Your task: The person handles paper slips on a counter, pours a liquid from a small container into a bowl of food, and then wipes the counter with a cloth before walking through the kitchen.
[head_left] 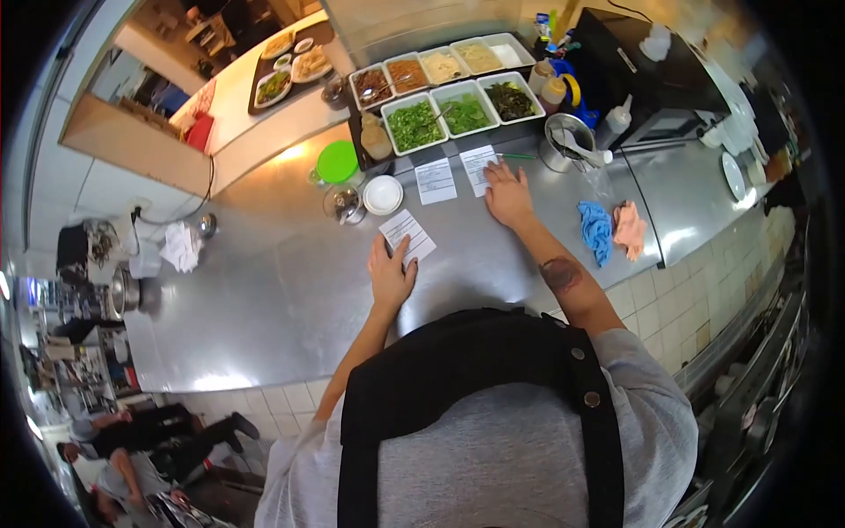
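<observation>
My left hand point(393, 275) rests at the lower edge of a printed paper slip point(412, 233), its fingers apart with one lying over the paper. My right hand point(509, 197) lies on the counter with fingers spread, the fingertips touching the edge of another printed slip point(476, 165). Between them, a third slip point(436, 181) lies flat in front of the food containers. A green pen point(516, 157) is just beyond my right fingertips. Small white bowls point(383, 194) stand beyond my left hand, beside a glass jar point(342, 204).
White containers of chopped greens point(414, 125) and toppings line the back of the steel counter point(264, 299). A green-lidded tub point(338, 163) stands left; a metal pot point(568, 143), blue cloth point(596, 232) and pink cloth point(628, 230) are right. A food tray point(290, 75) sits on the pass. Two people point(132, 449) are at lower left.
</observation>
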A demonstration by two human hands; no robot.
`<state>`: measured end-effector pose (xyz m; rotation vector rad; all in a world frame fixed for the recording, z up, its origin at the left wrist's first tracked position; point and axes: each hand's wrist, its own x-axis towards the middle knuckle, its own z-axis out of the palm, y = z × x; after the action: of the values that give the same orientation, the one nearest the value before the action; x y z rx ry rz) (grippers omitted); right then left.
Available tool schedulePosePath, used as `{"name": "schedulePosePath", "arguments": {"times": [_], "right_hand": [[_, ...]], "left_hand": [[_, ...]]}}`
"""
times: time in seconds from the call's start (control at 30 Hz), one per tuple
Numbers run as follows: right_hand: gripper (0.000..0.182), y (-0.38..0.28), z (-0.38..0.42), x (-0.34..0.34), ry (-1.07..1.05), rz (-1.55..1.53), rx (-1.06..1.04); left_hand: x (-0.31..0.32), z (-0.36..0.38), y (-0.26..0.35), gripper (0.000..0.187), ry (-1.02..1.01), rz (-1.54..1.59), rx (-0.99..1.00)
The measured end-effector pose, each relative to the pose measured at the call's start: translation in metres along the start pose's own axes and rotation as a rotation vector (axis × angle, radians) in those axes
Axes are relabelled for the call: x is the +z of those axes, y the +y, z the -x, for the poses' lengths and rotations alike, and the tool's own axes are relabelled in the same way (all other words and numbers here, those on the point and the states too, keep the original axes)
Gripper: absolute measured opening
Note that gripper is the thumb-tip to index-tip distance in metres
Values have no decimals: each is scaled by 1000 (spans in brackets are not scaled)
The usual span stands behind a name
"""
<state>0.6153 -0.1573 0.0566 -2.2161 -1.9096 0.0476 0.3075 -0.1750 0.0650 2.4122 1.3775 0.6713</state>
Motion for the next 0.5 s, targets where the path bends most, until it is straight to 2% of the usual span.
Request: {"name": "schedulePosePath", "arguments": {"times": [0.07,0.17,0.3,0.37,0.4,0.47,0.5], "right_hand": [[44,10,2,0,62,-3,10],[44,14,-6,-4,34,12,40],[47,-5,-15,-16,-24,88,66],[49,-20,-19,-16,148,55,-13],[49,-29,-23,-12,144,55,-23],[49,-48,-33,-2,151,-340,-277],[49,-60,-33,1,151,-343,-281]], "left_hand": [[1,3,2,47,43,-14,-28],[-4,2,2,43,-35,-28,-10],[-4,2,1,43,-22,-33,-15],[-4,3,0,40,19,-17,16],[-3,4,0,40,23,-17,6],[-5,3,0,37,23,-5,33],[-4,4,-1,37,24,-8,31]]}}
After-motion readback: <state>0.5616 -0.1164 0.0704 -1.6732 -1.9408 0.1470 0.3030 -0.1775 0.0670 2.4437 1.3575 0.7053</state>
